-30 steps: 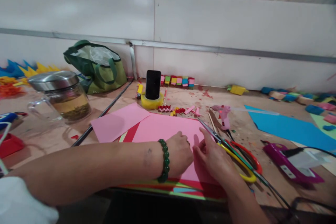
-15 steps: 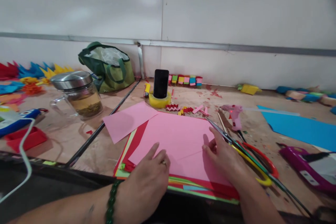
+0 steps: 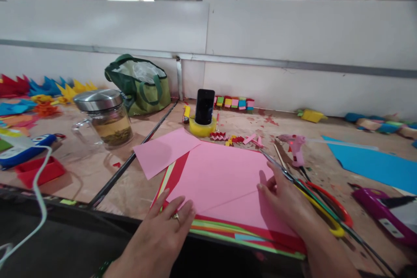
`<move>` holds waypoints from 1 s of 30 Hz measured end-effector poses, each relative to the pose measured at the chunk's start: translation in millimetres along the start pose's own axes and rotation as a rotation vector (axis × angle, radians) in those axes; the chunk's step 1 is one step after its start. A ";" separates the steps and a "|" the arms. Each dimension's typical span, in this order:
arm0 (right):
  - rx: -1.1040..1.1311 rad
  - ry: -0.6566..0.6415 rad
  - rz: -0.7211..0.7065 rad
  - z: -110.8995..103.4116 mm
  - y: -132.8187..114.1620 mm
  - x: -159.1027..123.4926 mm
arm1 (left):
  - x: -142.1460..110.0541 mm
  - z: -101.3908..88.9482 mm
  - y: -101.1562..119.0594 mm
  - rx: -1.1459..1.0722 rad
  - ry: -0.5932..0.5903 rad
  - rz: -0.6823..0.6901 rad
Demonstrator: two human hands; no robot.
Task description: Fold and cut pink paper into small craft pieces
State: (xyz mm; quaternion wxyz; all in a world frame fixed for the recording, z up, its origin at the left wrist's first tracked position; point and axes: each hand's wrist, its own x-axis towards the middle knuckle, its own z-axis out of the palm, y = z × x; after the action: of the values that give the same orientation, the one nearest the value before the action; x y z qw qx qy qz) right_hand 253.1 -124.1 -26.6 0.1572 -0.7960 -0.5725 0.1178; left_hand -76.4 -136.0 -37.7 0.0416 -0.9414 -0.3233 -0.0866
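A pink sheet of paper lies on a stack of coloured sheets, with a faint diagonal line across its lower half. My left hand is at the sheet's lower left corner, fingers spread and lying flat; a ring is on one finger. A small red piece shows partly under those fingers. My right hand rests along the sheet's right side, thumb and forefinger apart, the other fingers curled and partly hidden. Beside it lie scissors with red and yellow handles. A second pink piece overlaps the stack's upper left.
A phone stands in a yellow tape roll. Left are a glass tea mug, a green bag and a red box. Right are a pink glue gun, blue paper and a purple device.
My left hand has moved left and down from over the pink sheet to its lower left corner, fingers spreading. My right hand keeps its place on the sheet. The view has shifted slightly.
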 end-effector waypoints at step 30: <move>0.200 -0.426 -0.437 -58.9 -82.9 2.6 | 123.1 -75.4 -43.9 -0.860 -0.191 -0.101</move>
State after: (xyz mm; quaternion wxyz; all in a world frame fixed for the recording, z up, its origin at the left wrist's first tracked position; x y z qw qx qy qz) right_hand 203.1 -104.0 59.7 0.1332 -0.5924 -0.7354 0.3009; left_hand -18.1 -37.5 60.7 -0.3880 -0.8599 -0.3061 -0.1279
